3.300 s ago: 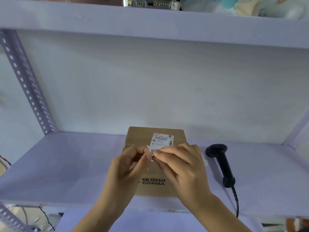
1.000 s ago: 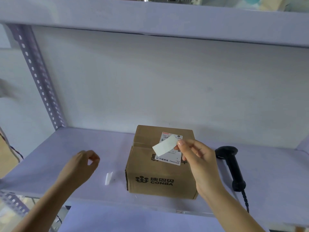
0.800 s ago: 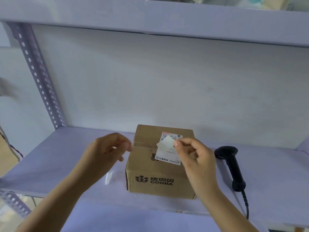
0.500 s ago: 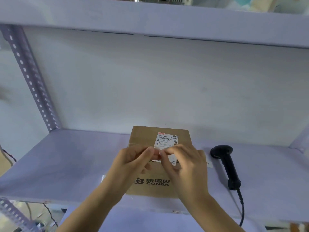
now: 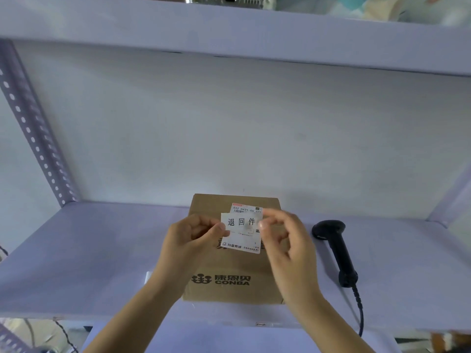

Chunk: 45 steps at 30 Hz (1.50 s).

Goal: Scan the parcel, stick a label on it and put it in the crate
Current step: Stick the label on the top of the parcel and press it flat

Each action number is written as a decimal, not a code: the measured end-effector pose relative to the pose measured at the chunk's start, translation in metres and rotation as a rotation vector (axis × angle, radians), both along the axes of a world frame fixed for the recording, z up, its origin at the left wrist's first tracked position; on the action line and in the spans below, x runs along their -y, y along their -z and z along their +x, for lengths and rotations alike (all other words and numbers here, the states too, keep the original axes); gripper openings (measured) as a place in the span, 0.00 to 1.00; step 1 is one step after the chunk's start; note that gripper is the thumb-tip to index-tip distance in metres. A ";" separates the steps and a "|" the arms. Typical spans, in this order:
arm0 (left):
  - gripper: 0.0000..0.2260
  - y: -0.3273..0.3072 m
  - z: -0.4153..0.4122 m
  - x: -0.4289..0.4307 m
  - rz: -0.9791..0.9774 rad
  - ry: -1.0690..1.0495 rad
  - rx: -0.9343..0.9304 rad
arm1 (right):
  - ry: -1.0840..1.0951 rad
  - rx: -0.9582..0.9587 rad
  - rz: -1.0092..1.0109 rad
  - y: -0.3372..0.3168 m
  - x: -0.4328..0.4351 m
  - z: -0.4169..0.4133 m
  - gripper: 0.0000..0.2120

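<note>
A brown cardboard parcel (image 5: 229,281) printed with CONBA stands on the shelf (image 5: 76,250), with a white shipping slip (image 5: 244,244) on its top. Above that slip I hold a small white label (image 5: 239,222) with three black characters. My left hand (image 5: 193,240) pinches the label's left edge between thumb and forefinger. My right hand (image 5: 285,240) is at the label's right edge, blurred, its fingers loosely curled; I cannot tell if it still touches the label. No crate is in view.
A black handheld scanner (image 5: 336,248) lies on the shelf right of the parcel, its cable running off the front edge. A small white backing strip (image 5: 149,276) lies left of the parcel. A perforated upright (image 5: 33,128) stands at the left, and another shelf (image 5: 229,29) runs overhead.
My left hand dropped the backing strip on the shelf and came back to the label. Both hands have spread the label flat over the parcel, so its printed face now shows.
</note>
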<state>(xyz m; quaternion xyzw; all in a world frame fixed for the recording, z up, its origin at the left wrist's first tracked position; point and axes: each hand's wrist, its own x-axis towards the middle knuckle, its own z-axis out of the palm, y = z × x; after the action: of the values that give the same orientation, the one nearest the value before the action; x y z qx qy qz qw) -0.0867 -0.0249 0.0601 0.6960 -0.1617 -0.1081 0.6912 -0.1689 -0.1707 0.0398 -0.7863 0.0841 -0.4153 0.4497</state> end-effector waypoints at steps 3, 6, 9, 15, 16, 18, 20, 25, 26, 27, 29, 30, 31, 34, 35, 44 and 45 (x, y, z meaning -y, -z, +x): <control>0.13 0.001 0.005 -0.002 -0.022 0.032 0.007 | -0.064 -0.191 0.372 0.000 0.012 0.006 0.07; 0.13 0.003 0.009 -0.003 -0.015 0.068 0.003 | -0.097 -0.237 0.508 -0.001 0.018 0.011 0.06; 0.11 0.003 0.018 0.001 0.028 0.073 0.010 | -0.106 -0.275 0.516 -0.003 0.023 0.018 0.08; 0.06 -0.003 0.089 0.041 0.397 -0.065 0.189 | -0.009 -0.392 0.430 -0.021 0.049 0.076 0.11; 0.06 -0.004 0.101 0.049 0.466 -0.070 0.194 | 0.013 -0.426 0.408 -0.023 0.055 0.088 0.11; 0.07 -0.003 0.122 0.064 0.570 -0.058 0.164 | 0.042 -0.502 0.391 -0.022 0.067 0.110 0.10; 0.08 0.001 0.137 0.075 0.650 -0.029 0.136 | 0.076 -0.593 0.375 -0.015 0.077 0.127 0.11; 0.12 0.018 0.155 0.088 0.712 -0.016 0.076 | 0.175 -0.766 0.246 0.000 0.085 0.148 0.18; 0.11 0.020 0.156 0.088 0.726 -0.013 0.076 | 0.187 -0.793 0.220 0.001 0.084 0.149 0.18; 0.09 0.022 0.157 0.088 0.737 -0.011 0.080 | 0.199 -0.818 0.192 0.002 0.084 0.150 0.17; 0.07 0.023 0.160 0.088 0.751 -0.013 0.093 | 0.220 -0.861 0.142 0.002 0.084 0.152 0.14; 0.07 0.023 0.160 0.088 0.757 -0.012 0.097 | 0.232 -0.877 0.120 0.003 0.083 0.152 0.14; 0.08 0.024 0.161 0.088 0.763 -0.011 0.100 | 0.246 -0.886 0.097 0.004 0.082 0.153 0.14; 0.09 0.025 0.161 0.087 0.783 -0.010 0.105 | 0.301 -0.896 0.017 0.009 0.078 0.155 0.14; 0.10 0.025 0.160 0.087 0.787 -0.009 0.105 | 0.314 -0.895 -0.003 0.010 0.077 0.155 0.14; 0.11 0.025 0.156 0.090 0.827 -0.027 0.095 | 0.342 -0.876 -0.075 0.013 0.077 0.154 0.13; 0.09 0.024 0.155 0.090 0.831 -0.026 0.102 | 0.347 -0.874 -0.083 0.013 0.077 0.153 0.13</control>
<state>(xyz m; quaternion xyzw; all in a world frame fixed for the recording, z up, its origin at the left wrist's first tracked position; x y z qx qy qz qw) 0.0684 -0.1147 0.0360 0.9221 -0.1294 -0.1207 0.3440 -0.0157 -0.2473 0.0266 -0.8791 0.3790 -0.1174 0.2640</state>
